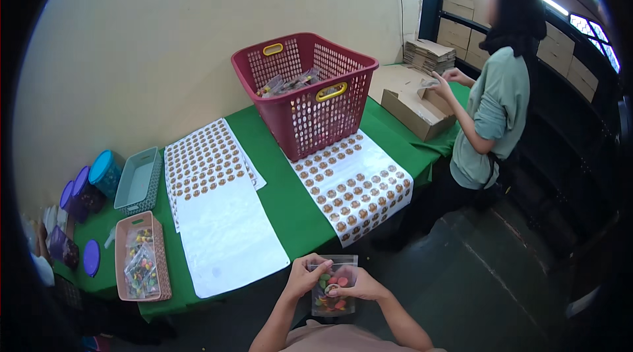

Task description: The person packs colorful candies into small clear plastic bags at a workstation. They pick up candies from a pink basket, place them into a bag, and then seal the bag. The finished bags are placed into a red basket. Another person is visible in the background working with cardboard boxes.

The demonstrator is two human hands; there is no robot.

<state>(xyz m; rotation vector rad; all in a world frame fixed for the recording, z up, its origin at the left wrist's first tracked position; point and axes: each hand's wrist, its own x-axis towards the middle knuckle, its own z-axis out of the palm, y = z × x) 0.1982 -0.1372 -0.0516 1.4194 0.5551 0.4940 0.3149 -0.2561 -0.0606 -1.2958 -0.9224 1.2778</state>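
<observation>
A clear plastic pouch (334, 302) with green, red and yellow pieces inside is held upright in front of my body, below the table edge. My left hand (307, 275) grips its upper left side. At its right side, my right hand (363, 285) holds it, the thumb on a round sticker (332, 290) on the pouch's front. Sheets of round brown stickers lie on the green-covered table: one sheet (371, 174) partly under the basket, and another sheet (232, 238) to the left, its lower part bare of stickers.
A red plastic basket (316, 119) holds filled pouches. More pouches lie in a pink basket (163, 263), near a teal basket (136, 179) and lidded tubs (105, 174). A co-worker (499, 104) stands at right by an open cardboard box (420, 119). Another person's arm shows far left.
</observation>
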